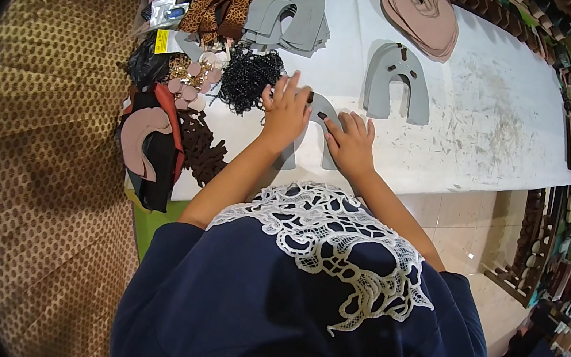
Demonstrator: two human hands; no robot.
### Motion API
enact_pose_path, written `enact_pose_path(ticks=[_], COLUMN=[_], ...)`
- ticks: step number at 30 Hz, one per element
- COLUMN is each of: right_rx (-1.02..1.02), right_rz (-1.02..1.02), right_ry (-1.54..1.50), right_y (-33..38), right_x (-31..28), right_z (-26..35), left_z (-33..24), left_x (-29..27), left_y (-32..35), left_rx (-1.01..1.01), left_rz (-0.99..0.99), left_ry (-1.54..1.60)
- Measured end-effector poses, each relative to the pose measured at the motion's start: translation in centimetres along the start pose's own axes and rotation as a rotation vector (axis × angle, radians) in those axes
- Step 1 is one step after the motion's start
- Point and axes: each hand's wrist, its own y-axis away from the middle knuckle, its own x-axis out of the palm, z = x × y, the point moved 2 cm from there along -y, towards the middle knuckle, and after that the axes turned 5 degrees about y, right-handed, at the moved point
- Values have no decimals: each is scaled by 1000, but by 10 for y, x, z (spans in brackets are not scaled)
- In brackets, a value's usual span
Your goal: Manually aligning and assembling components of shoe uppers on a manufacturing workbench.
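Two hands lie palm-down over one grey piece, which sits on the near side of the white desk (470,125). Left hand (285,113): fingers spread, grip released, its index side by a dark patch. Right hand (351,148): fingers fanned across the piece (324,106), grip loose, clenched on nothing; whether its thumb presses the second patch, I cannot tell. Spread like this, the hands probably keep the piece flat and square to the body.

Beyond the right hand, a grey arch (379,93) with three dark patches lies apart, perhaps for easy comparison. The grey stack (307,8) and pink stack (420,18) stand at the far side, likely leaving working room. Beads (250,81) lie heaped just beside the left hand.
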Motion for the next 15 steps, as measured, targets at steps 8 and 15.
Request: enact_pose_path(ticks=[8,15], right_rx=[-4,-16], right_rz=[-11,-26], right_ry=[33,29], right_y=[-2,0], right_x=[3,5], right_z=[-1,-2], left_z=[-7,-6], left_x=[6,2], left_y=[38,42], left_rx=[125,38], left_rz=[191,220], left_ry=[-57,25])
